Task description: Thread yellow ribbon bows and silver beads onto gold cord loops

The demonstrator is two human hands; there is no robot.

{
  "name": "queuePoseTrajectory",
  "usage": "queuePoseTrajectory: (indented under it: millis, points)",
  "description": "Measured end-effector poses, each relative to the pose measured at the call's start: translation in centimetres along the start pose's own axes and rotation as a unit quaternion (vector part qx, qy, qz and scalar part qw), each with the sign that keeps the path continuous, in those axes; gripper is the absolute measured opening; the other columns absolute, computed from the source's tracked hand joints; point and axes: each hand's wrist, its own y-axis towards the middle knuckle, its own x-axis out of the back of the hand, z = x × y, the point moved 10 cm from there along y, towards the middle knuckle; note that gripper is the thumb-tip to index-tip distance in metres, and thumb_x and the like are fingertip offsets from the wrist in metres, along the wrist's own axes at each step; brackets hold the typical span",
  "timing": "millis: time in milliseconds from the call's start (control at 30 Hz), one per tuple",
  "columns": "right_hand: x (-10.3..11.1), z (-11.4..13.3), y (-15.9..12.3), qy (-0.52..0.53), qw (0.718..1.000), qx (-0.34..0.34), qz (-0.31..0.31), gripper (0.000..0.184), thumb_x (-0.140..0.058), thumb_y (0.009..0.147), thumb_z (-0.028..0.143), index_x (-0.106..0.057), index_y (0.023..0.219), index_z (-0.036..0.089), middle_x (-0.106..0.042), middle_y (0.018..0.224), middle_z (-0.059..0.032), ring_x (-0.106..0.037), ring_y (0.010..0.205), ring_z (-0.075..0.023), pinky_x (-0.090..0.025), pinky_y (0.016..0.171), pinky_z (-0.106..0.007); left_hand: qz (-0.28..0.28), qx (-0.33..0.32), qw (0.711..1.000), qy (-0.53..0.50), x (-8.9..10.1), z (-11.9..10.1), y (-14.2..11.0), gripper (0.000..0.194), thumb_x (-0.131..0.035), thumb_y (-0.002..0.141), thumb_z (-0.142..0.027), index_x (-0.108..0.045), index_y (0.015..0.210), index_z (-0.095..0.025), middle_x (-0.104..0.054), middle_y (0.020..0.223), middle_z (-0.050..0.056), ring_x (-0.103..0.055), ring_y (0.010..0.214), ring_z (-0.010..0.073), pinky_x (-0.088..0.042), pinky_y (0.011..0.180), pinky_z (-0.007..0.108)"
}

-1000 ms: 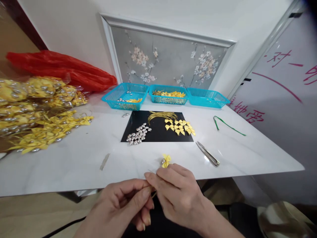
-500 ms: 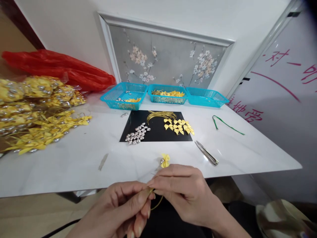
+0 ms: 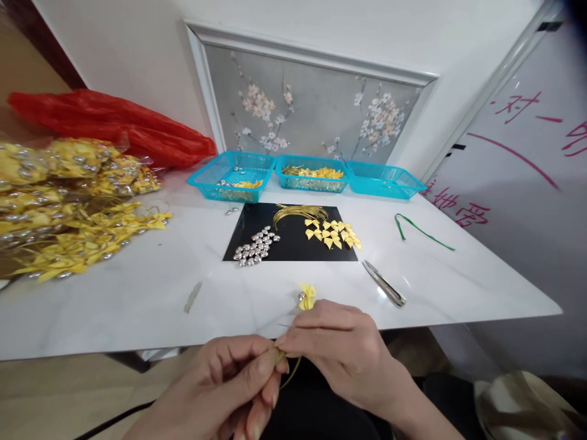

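Note:
Both hands meet at the table's front edge, fingertips pinched together. My left hand (image 3: 233, 382) is closed on a thin gold cord (image 3: 292, 374), which loops down below the fingers. My right hand (image 3: 343, 354) is closed too, its fingertips pressed on the cord beside the left thumb. A thin needle-like tip (image 3: 284, 325) sticks out to the left of the right fingers. Just beyond the right knuckles shows a yellow ribbon bow (image 3: 308, 298) with a silver bead (image 3: 301, 297) at its side. The cord's pinched part is mostly hidden by the fingers.
A black mat (image 3: 293, 247) carries silver beads (image 3: 257, 247), gold cords (image 3: 300, 212) and yellow bows (image 3: 334, 233). Thread snips (image 3: 384, 284) lie to its right, near a green tie (image 3: 424, 232). Blue baskets (image 3: 232, 160) line the back. Bagged bow pieces (image 3: 87, 238) fill the left.
The hands keep nearly the same pinch on the cord. The needle-like tip shows a little more clearly, and the cord loop has shifted slightly. The view has moved slightly.

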Motion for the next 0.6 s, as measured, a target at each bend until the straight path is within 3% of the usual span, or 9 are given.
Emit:
queuePoseTrajectory:
  millis: [200, 267, 333, 400, 467, 600]
  points:
    - [-0.7, 0.9, -0.4, -0.117, 0.992, 0.027, 0.03, 0.026, -0.046, 0.1, 0.006, -0.07, 0.092, 0.014, -0.072, 0.084, -0.0068, -0.053, 0.064, -0.0145, -0.047, 0.06, -0.03, 0.041, 0.021, 0.999, -0.021, -0.2, 0.9, 0.0, 0.035, -0.076, 0.082, -0.044, -0.068, 0.064, -0.015, -0.055, 0.055, -0.003, -0.043, 0.045, 0.0028, -0.031, 0.043, 0.012]
    - [-1.1, 0.9, -0.4, -0.151, 0.987, 0.021, 0.052, 0.029, -0.042, 0.1, 0.005, -0.069, 0.091, 0.014, -0.069, 0.08, -0.0063, -0.051, 0.064, -0.0154, -0.045, 0.061, -0.031, 0.025, -0.014, 0.999, 0.016, -0.1, 0.4, 0.0, 0.036, -0.072, 0.085, -0.048, -0.068, 0.067, -0.016, -0.056, 0.055, -0.003, -0.041, 0.044, 0.0026, -0.032, 0.043, 0.012]
    - [-1.4, 0.7, -0.3, -0.162, 0.984, 0.0, 0.071, 0.029, -0.041, 0.098, 0.003, -0.067, 0.091, 0.013, -0.067, 0.079, -0.0064, -0.053, 0.067, -0.0165, -0.047, 0.064, -0.031, -0.031, -0.082, 0.993, 0.082, 0.7, -0.7, -0.2, 0.031, -0.074, 0.081, -0.051, -0.07, 0.082, -0.021, -0.061, 0.059, -0.004, -0.041, 0.042, 0.0032, -0.032, 0.041, 0.013]
    - [-1.6, 0.5, -0.2, -0.16, 0.983, -0.025, 0.088, 0.027, -0.043, 0.095, 0.002, -0.067, 0.088, 0.012, -0.065, 0.079, -0.0064, -0.055, 0.07, -0.0174, -0.05, 0.068, -0.031, -0.114, -0.155, 0.968, 0.164, 1.7, -2.0, -0.7, 0.033, -0.076, 0.076, -0.051, -0.069, 0.098, -0.027, -0.068, 0.069, -0.004, -0.047, 0.044, 0.0061, -0.036, 0.039, 0.015]
    - [-1.9, 0.3, -0.1, -0.159, 0.981, -0.044, 0.103, 0.025, -0.044, 0.092, 0.001, -0.066, 0.085, 0.012, -0.063, 0.079, -0.0063, -0.056, 0.072, -0.0179, -0.051, 0.07, -0.032, -0.175, -0.218, 0.926, 0.256, 2.3, -3.1, -1.4, 0.027, -0.073, 0.079, -0.047, -0.068, 0.099, -0.03, -0.073, 0.077, -0.003, -0.058, 0.051, 0.0109, -0.046, 0.045, 0.018]
    - [-2.2, 0.1, 0.0, -0.177, 0.973, -0.07, 0.128, 0.023, -0.045, 0.091, 0.003, -0.064, 0.083, 0.013, -0.059, 0.079, -0.0055, -0.055, 0.073, -0.0184, -0.05, 0.07, -0.032, -0.204, -0.299, 0.831, 0.423, 1.8, -4.6, -2.5, 0.013, -0.065, 0.086, -0.04, -0.073, 0.091, -0.031, -0.076, 0.078, -0.003, -0.068, 0.062, 0.0152, -0.054, 0.057, 0.021]
